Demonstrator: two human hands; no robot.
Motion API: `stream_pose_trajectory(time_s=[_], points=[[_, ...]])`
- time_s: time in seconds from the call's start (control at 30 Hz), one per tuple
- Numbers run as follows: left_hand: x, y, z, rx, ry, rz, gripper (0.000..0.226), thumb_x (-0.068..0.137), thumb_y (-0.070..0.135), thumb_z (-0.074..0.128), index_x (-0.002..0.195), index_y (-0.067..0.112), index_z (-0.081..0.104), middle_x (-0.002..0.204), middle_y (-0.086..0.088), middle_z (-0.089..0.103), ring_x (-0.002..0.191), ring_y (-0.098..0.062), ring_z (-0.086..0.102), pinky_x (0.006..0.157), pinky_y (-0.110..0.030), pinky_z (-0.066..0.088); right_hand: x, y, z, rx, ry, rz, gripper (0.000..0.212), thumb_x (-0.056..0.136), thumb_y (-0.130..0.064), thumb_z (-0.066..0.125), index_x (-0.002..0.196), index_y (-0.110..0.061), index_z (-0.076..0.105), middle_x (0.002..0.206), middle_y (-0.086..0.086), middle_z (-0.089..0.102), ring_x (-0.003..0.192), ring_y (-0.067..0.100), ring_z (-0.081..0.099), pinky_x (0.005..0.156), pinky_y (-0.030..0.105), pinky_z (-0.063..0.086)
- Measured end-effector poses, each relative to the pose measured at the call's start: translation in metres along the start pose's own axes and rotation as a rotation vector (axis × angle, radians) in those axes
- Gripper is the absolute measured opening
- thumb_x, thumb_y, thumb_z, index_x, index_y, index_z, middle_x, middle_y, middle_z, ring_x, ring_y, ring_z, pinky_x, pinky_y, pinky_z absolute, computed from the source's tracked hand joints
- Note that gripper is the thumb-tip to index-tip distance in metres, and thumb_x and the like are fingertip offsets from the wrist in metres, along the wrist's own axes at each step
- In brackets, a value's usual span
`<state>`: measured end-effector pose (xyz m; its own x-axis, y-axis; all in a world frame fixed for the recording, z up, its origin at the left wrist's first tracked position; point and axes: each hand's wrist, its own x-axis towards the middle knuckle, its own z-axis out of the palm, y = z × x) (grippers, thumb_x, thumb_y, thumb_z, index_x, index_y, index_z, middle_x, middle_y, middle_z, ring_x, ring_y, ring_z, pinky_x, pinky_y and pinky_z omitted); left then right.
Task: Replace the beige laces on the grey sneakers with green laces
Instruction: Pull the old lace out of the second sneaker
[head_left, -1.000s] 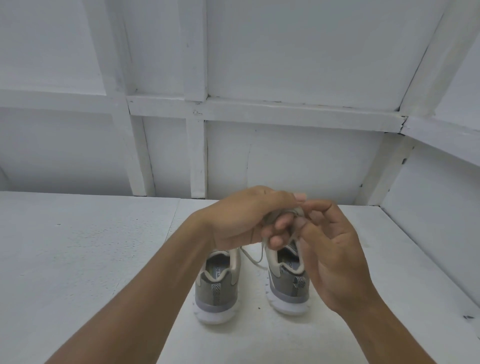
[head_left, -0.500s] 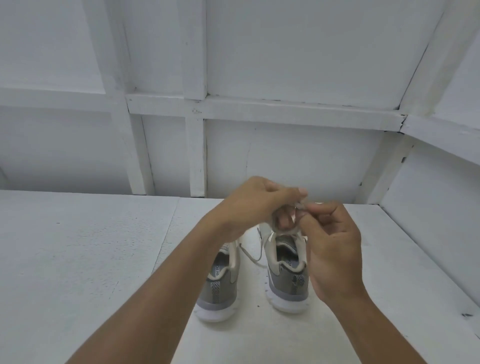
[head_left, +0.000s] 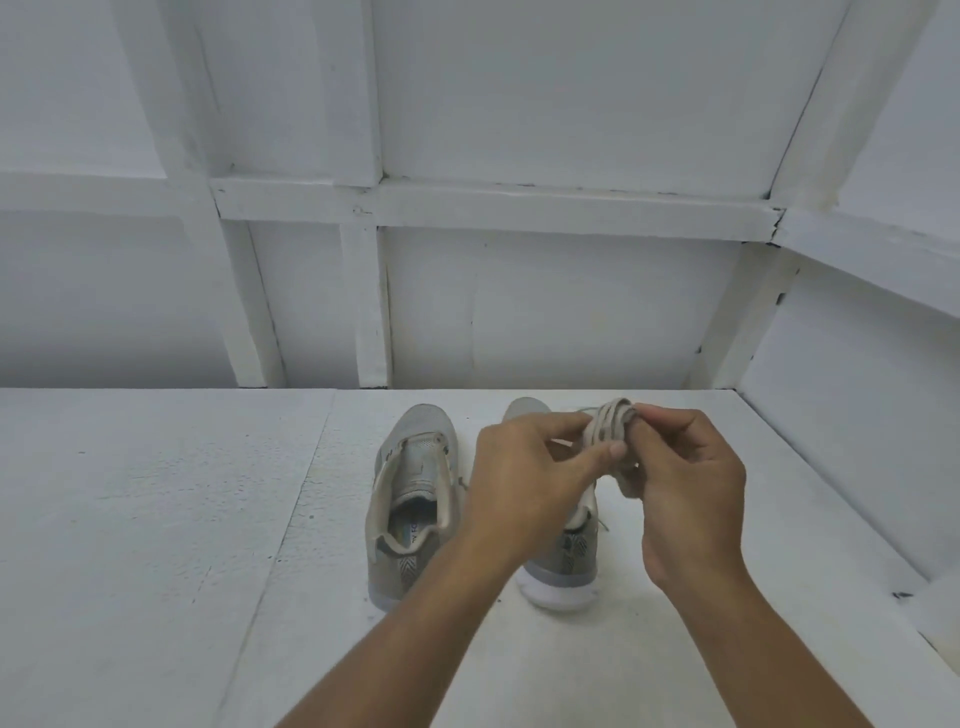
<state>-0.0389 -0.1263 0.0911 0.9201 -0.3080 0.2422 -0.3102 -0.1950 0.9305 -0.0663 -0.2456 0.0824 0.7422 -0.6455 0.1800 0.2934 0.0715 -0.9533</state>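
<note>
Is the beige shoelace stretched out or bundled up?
Bundled up: the beige shoelace sits in several side-by-side loops, pinched between the left hand and right hand.

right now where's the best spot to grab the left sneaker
Take the left sneaker by its heel collar, probably from above on the near side: it stands upright, heel toward the camera, mouth wide open. The left hand and right hand both hold the coiled lace.

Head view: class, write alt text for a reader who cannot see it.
A left hand and right hand pinch a coiled beige lace above two grey sneakers standing side by side on a white table, heels toward the camera.
</note>
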Motion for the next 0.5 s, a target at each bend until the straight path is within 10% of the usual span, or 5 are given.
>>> stream_pose_trajectory(time_s=[0.33,0.5], points=[[-0.002,-0.013,0.042,0.248,0.233,0.118,0.013,0.084,0.027,0.072,0.088,0.016,0.078,0.076,-0.001,0.062,0.074,-0.013,0.058,0.074,-0.034,0.05,0.0,0.012,-0.015,-0.126,-0.066,0.139,0.022,0.092,-0.025,0.057,0.09,-0.011,0.074,0.086,0.008,0.072,0.084,0.013,0.067,0.083,0.043,0.056],[-0.012,-0.01,0.044,0.258,0.055,0.148,0.016,0.089,0.029,0.065,0.097,0.023,0.076,0.064,0.017,0.049,0.068,0.005,0.049,0.065,-0.01,0.035,0.008,0.016,-0.021,-0.102,-0.073,0.171,0.02,0.086,-0.017,0.071,0.106,-0.015,0.074,0.098,-0.001,0.075,0.093,0.013,0.071,0.082,0.031,0.056]])
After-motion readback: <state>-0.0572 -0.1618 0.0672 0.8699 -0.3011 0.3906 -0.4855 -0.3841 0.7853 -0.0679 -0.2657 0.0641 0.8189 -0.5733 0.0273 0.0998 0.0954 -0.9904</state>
